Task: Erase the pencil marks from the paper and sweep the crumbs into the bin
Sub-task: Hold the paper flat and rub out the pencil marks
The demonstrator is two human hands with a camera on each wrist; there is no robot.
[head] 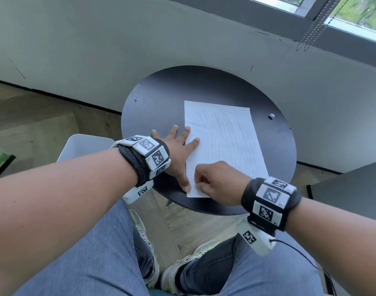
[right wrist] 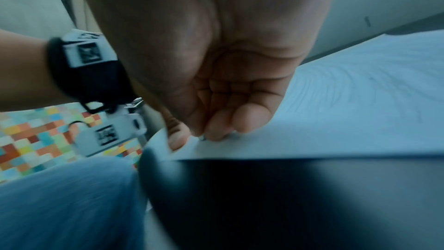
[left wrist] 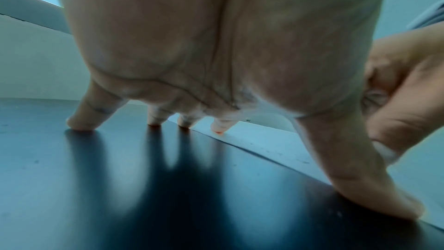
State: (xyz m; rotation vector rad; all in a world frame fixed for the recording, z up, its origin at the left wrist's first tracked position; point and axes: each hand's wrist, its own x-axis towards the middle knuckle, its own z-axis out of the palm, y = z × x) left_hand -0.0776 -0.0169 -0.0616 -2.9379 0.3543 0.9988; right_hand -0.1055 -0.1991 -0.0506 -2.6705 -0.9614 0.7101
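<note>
Eraser (right wrist: 203,137) pinched on paper (head: 225,142) corner

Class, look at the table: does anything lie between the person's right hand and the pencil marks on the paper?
Nothing visible does. The right hand already rests on the near corner of the paper, fingers curled, and the pencil marks spread across bare paper beyond it. The left hand only presses the sheet's left edge.

Black wristbands (head: 270,201) with white tags, blue jeans (head: 93,253)

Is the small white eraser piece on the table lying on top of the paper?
No, the eraser piece lies on the bare table, right of the paper.
</note>
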